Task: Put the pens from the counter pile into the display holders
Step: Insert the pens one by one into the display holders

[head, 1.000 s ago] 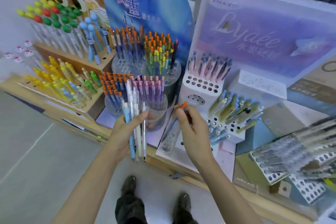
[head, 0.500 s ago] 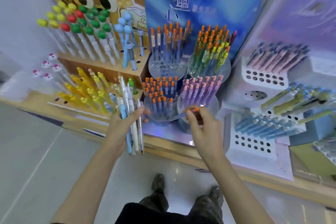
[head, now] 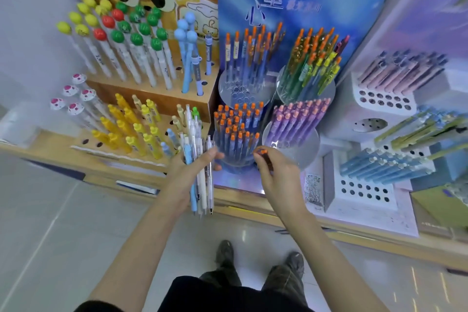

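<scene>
My left hand (head: 188, 172) grips a bundle of several white and light-blue pens (head: 198, 159), held upright in front of the wooden display. My right hand (head: 277, 175) pinches a single orange-capped pen (head: 264, 156), whose cap shows above my fingers. That hand sits just in front of two clear round holders: one packed with blue orange-capped pens (head: 236, 132), one with purple pens (head: 295, 129). Most of the single pen's barrel is hidden by my fingers.
A wooden stand (head: 141, 99) holds ball-topped and yellow pens at left. Two more clear round holders (head: 243, 83) stand behind, before a blue sign. White perforated holders (head: 385, 99) with pink and blue pens sit at right. The counter edge (head: 278, 220) runs below my hands.
The view has swung left and closer to the round holders. My right hand has carried the orange-capped pen from the white holders over to the front of the blue and purple cups.
</scene>
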Demonstrator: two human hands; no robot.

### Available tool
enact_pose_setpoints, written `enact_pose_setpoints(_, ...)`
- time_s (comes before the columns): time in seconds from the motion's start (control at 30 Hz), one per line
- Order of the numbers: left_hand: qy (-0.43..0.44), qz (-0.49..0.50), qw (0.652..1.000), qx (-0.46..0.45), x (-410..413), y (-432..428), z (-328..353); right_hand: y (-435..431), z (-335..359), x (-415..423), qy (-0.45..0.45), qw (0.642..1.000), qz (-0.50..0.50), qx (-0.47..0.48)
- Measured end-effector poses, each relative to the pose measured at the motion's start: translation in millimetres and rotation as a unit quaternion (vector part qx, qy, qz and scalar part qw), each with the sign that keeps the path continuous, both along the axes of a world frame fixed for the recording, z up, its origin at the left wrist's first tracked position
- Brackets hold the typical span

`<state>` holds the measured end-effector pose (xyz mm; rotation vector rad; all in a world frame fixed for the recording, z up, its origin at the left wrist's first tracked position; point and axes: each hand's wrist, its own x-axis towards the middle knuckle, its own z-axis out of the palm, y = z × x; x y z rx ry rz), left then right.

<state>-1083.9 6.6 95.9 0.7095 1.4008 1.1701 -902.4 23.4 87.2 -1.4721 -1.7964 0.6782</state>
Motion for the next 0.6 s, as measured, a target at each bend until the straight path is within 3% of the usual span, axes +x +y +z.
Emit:
enact_pose_setpoints(0.2, -0.004, -0.004, 1.0, 0.001, 0.6, 0.8, 2.8, 12.3, -8.5, -24.4, -0.01, 0.998, -0.038, -0.049)
enact_pose_setpoints(0.43, -0.007, -0.009, 1.0, 0.005, 0.7, 3.4, 4.8, 11.1, -11.9, -38.1, 0.108, 0.98, -0.145, -0.086)
enact_pose_setpoints(0.6, 0.009, -0.028, 0.999, 0.017, 2.5, 2.9, 5.5, 15.8, -8.9, -34.4, 0.072, 0.984, -0.123, -0.102)
